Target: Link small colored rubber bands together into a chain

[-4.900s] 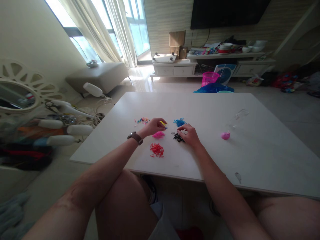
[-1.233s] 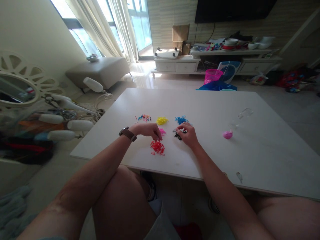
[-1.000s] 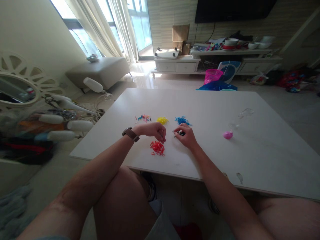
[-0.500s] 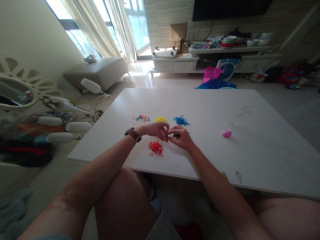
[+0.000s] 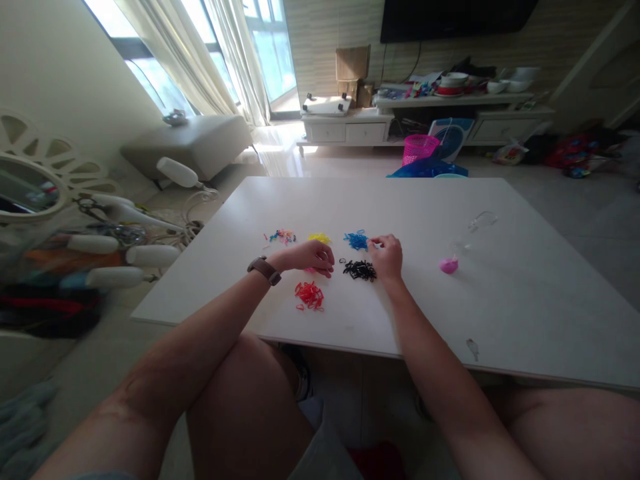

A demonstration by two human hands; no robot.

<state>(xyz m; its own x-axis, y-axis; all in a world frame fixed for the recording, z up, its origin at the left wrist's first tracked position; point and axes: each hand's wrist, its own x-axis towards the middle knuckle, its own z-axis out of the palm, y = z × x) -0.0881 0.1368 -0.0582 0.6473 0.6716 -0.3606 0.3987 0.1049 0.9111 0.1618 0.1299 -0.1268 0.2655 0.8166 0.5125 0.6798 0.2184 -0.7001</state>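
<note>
My left hand (image 5: 319,257), with a brown watch (image 5: 265,269) on its wrist, hovers with curled fingers above pink bands (image 5: 311,270), which it partly covers. What those fingers hold, if anything, is hidden. At the right edge of a pile of small blue rubber bands (image 5: 356,240), my right hand (image 5: 388,259) has its thumb and fingertips drawn together; I cannot make out a band between them. Black rubber bands (image 5: 360,270) lie between my hands. Red rubber bands (image 5: 310,296) are nearer me, and yellow ones (image 5: 319,238) sit just beyond my left hand.
Mixed coloured bands (image 5: 283,236) lie at the left on the white table (image 5: 425,213). Toward the right are a small pink object (image 5: 449,266) and a clear plastic piece (image 5: 483,220). A small greyish item (image 5: 473,349) rests by the front edge.
My hands have moved apart from where their fingertips met. The right went right and away from me to the blue bands, uncovering the black pile. The left stays near its place.
</note>
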